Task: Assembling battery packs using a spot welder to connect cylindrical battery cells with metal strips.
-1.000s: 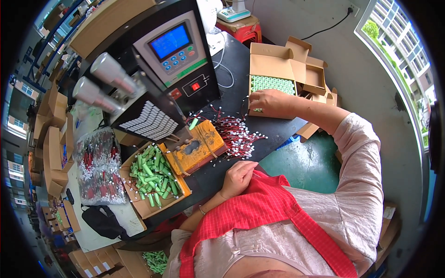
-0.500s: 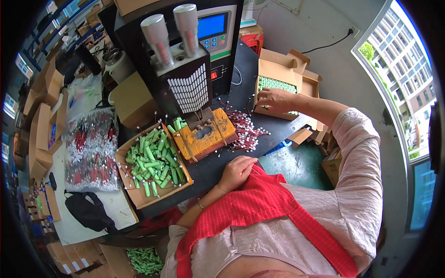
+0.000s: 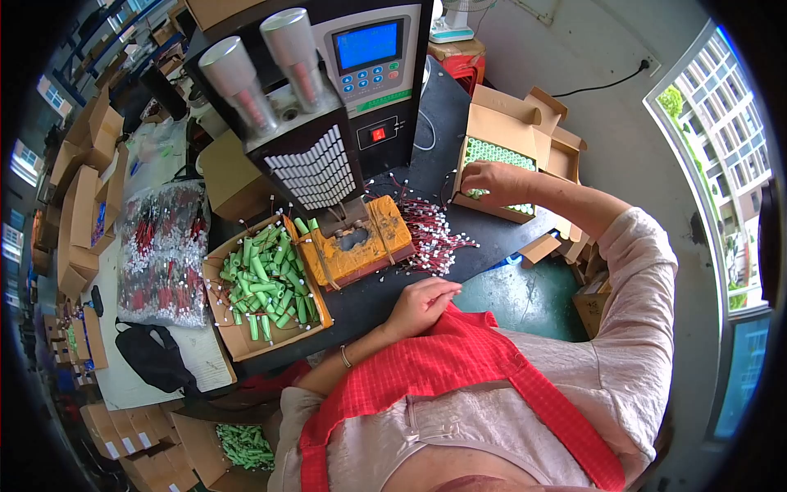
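Note:
My right hand (image 3: pixel 497 182) reaches into an open cardboard box (image 3: pixel 515 215) at the right. Its fingers are curled down on upright green battery cells (image 3: pixel 498 153) standing in rows; the fingertips are hidden. Close to my red apron, by the table's front edge, rests my left hand (image 3: pixel 421 308) with its fingers bent together; whatever they may hold is out of sight. Between the hands and the machine lies a heap of red wire leads with white connectors (image 3: pixel 434 238). A worn yellow block (image 3: pixel 357 244) sits beneath the welding head of a spot-welding machine (image 3: pixel 307 156).
Left of the block stands a cardboard tray (image 3: pixel 246 354) of green wired cells (image 3: pixel 266 283). Further left lie a clear bag of wire leads (image 3: pixel 164 258) and a black cloth item (image 3: pixel 154 357). Below the table is another carton (image 3: pixel 201 451) of green cells. A window (image 3: pixel 713 148) fills the right side.
The view has shifted slightly, and the machine sits a bit further left in it. My right hand remains at the cell box, its fingers more curled down. My left hand stays by the apron.

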Motion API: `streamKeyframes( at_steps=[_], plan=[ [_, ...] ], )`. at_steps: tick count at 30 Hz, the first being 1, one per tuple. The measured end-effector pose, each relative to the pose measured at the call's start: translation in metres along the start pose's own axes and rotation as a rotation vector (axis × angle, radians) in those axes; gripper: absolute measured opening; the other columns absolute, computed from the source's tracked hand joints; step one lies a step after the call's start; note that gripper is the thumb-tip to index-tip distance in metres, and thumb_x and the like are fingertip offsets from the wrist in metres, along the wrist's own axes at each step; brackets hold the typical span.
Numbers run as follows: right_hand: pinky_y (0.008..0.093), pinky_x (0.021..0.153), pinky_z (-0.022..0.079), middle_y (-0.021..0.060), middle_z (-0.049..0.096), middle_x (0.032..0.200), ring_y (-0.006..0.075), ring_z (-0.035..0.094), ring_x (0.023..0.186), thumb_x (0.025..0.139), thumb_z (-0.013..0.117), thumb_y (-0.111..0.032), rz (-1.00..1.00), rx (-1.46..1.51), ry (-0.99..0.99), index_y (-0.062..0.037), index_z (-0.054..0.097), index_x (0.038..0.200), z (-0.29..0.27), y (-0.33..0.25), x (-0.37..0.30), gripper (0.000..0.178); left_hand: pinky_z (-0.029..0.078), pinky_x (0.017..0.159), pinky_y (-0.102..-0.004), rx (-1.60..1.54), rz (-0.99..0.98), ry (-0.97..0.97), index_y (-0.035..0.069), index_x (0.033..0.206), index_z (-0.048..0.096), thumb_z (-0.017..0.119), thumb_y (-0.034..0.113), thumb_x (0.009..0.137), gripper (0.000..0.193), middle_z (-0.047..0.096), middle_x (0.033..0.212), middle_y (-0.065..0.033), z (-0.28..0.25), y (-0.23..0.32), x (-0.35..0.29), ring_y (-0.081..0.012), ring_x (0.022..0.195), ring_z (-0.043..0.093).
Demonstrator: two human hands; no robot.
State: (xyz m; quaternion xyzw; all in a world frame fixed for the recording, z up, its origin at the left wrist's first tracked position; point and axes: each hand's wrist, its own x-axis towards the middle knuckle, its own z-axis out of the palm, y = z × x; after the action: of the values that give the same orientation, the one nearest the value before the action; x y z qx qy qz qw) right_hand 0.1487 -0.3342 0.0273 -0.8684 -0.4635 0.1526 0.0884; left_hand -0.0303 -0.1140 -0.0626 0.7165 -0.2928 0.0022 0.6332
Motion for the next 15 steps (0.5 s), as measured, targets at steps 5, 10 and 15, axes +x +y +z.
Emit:
streamKeyframes(
  at_steps=[5, 10, 15],
  plan=[
    [0.0374, 0.076, 0.05, 0.0151, 0.051, 0.108, 0.0321, 0.06, 0.088, 0.067, 0.063, 0.001, -0.009, 0.069, 0.08, -0.005, 0.058, 0.098, -0.01, -0.003, -0.011, 0.033, 0.049, 0.075, -0.0258, -0.869, -0.613, -0.015, 0.0, 0.116, 0.05, 0.049, 0.017, 0.092, 0.029, 0.062, 0.098, -0.0118, 0.016, 0.006, 0.073, -0.0163, 0.083, 0.061],
    [0.0389, 0.069, 0.051, 0.0143, 0.052, 0.103, 0.0319, 0.061, 0.079, 0.072, 0.063, -0.01, -0.048, 0.117, 0.104, -0.0059, 0.057, 0.091, -0.001, -0.004, -0.006, 0.02, 0.048, 0.083, -0.0341, -1.229, -0.812, 0.196, 0.007, 0.105, 0.052, 0.048, 0.025, 0.092, 0.023, 0.061, 0.097, -0.0128, 0.026, -0.022, 0.119, -0.0211, 0.09, 0.06],
    [0.0383, 0.066, 0.05, 0.0122, 0.054, 0.091, 0.031, 0.06, 0.074, 0.071, 0.062, -0.008, -0.022, 0.145, 0.186, -0.0035, 0.058, 0.081, 0.006, -0.001, -0.006, 0.012, 0.048, 0.085, -0.035, -1.247, -0.841, 0.273, 0.005, 0.104, 0.052, 0.048, 0.028, 0.092, 0.027, 0.06, 0.098, -0.0142, 0.031, -0.029, 0.117, -0.0224, 0.092, 0.06]
  ],
)
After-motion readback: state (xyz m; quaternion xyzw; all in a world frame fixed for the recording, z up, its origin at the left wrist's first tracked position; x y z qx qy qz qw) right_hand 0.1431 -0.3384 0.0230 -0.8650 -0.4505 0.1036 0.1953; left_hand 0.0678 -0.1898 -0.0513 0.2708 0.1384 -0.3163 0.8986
